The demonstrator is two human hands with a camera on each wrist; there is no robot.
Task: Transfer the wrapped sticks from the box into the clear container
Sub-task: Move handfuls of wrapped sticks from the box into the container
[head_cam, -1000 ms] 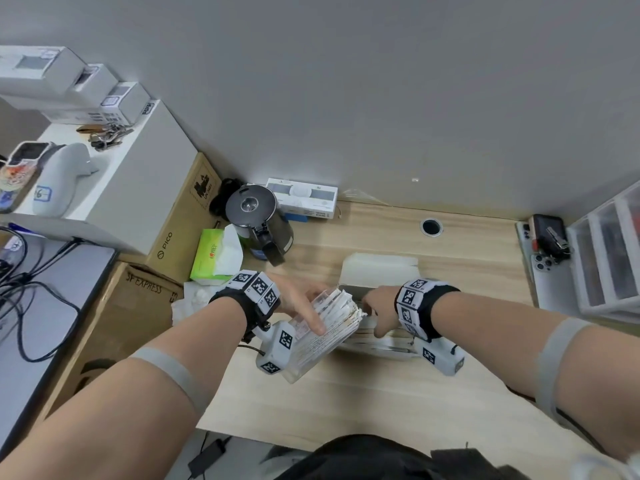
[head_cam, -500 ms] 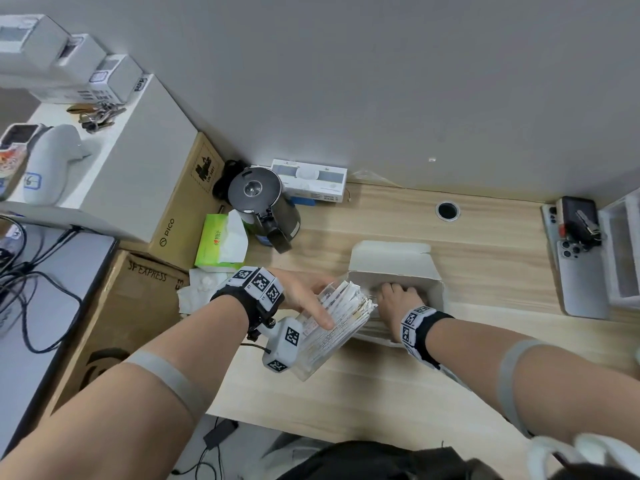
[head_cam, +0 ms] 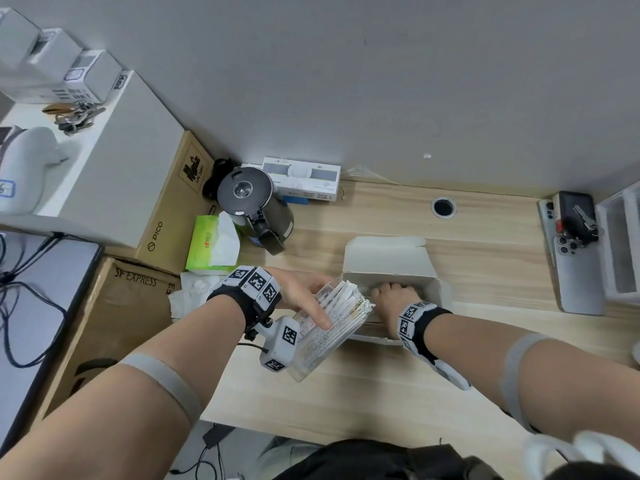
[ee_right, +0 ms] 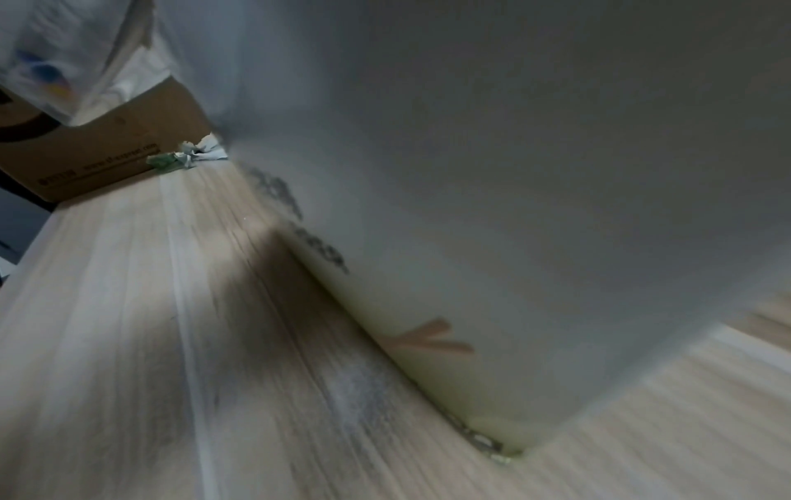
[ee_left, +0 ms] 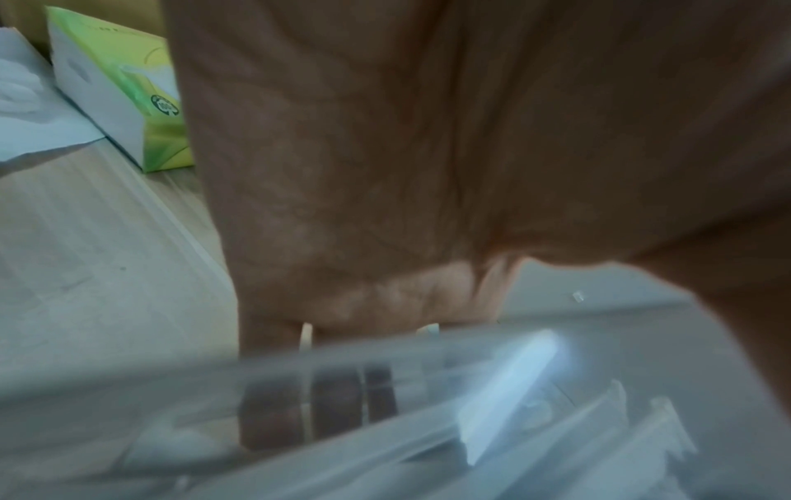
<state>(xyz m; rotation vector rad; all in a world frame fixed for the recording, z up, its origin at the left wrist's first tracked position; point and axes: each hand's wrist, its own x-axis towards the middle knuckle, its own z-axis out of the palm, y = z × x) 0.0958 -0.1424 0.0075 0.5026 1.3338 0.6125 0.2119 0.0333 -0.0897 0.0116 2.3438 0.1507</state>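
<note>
My left hand [head_cam: 304, 296] grips the clear container [head_cam: 318, 344] and holds it tilted above the table, mouth toward the box. Several wrapped sticks [head_cam: 349, 303] fill it and poke out of the mouth. The white box [head_cam: 438, 296] lies open on the wooden table, lid [head_cam: 388, 254] folded back. My right hand [head_cam: 391, 294] reaches down into the box, knuckles up, its fingertips hidden inside. In the left wrist view my fingers [ee_left: 334, 406] show blurred through the container wall [ee_left: 505, 382]. The right wrist view shows only the box's outer wall [ee_right: 513, 169].
A dark kettle [head_cam: 254, 206], a green tissue pack [head_cam: 211, 245] and cardboard boxes [head_cam: 114, 317] crowd the left. A phone [head_cam: 576, 271] and white drawers [head_cam: 623, 251] stand at the right. A cable hole [head_cam: 443, 206] lies behind the box.
My right hand has moved from the container's mouth down into the open box. The left hand keeps holding the tilted container in about the same place.
</note>
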